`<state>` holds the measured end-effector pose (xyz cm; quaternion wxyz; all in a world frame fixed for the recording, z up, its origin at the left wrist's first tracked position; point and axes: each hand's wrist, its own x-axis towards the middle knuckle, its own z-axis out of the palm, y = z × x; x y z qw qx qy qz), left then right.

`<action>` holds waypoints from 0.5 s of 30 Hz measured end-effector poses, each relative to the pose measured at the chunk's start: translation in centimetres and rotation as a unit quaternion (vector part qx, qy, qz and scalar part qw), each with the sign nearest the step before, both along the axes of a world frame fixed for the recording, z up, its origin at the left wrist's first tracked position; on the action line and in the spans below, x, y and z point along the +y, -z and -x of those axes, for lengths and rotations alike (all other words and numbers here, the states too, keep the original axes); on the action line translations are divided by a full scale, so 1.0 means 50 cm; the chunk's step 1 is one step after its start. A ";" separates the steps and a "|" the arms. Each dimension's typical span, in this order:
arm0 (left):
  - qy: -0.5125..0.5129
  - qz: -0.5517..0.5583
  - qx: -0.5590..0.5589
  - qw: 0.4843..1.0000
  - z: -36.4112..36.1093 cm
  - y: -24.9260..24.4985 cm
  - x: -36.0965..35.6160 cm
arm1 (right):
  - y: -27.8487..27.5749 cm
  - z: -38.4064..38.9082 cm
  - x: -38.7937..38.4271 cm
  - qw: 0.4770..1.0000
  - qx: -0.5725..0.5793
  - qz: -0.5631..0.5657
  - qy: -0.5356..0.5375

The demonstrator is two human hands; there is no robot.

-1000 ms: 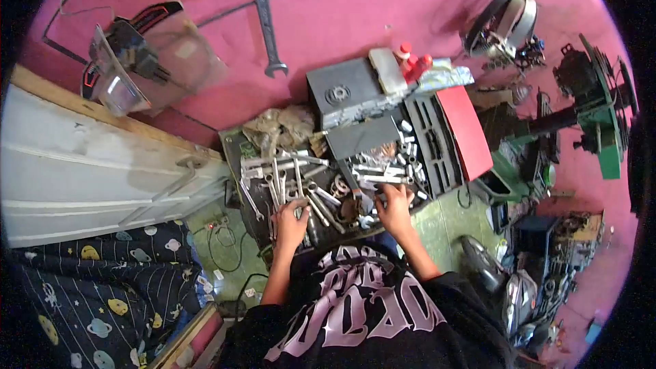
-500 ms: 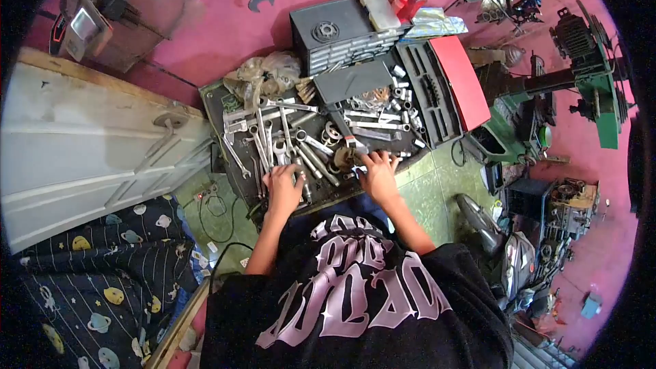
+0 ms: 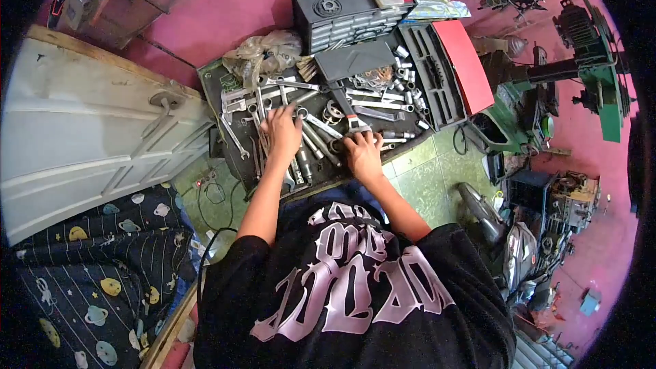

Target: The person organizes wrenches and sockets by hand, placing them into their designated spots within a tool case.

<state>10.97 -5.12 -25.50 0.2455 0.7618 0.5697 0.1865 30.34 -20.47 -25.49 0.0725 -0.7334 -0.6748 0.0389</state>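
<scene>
My left hand (image 3: 281, 135) is over the left-hand group of wrenches, its fingers stretched forward and a little apart. Just beyond its fingertips lies a combination wrench (image 3: 298, 85). Beside it, several metal bars and tubes (image 3: 313, 138) slant across the dark tabletop. My right hand (image 3: 363, 156) is lower at the front edge, its fingers curled down over something hidden beneath them. Touching or close to those fingertips is a tool with a black and red handle (image 3: 352, 119). More wrenches (image 3: 379, 115) lie beyond my right hand.
Loose sockets (image 3: 408, 85) lie beside an open tool case with a red lid (image 3: 463, 65). Behind stand a dark drawer cabinet (image 3: 335, 0) and a plastic bag (image 3: 263, 55). A white door (image 3: 102, 137) is at left, a green machine (image 3: 502, 123) at right.
My left hand has moved forward over the wrenches, uncovering tools nearer the front edge. My right hand has shifted slightly left and forward, now covering a round brownish part.
</scene>
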 end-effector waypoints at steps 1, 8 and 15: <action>0.007 -0.007 0.009 1.000 -0.006 0.004 0.007 | -0.008 -0.001 -0.005 1.000 0.014 0.003 0.001; 0.006 0.024 0.002 1.000 0.001 0.018 0.019 | -0.041 0.014 -0.017 0.997 0.045 -0.053 0.027; -0.001 -0.003 -0.040 0.999 0.037 -0.048 -0.023 | -0.084 0.081 0.078 0.990 0.108 -0.065 -0.055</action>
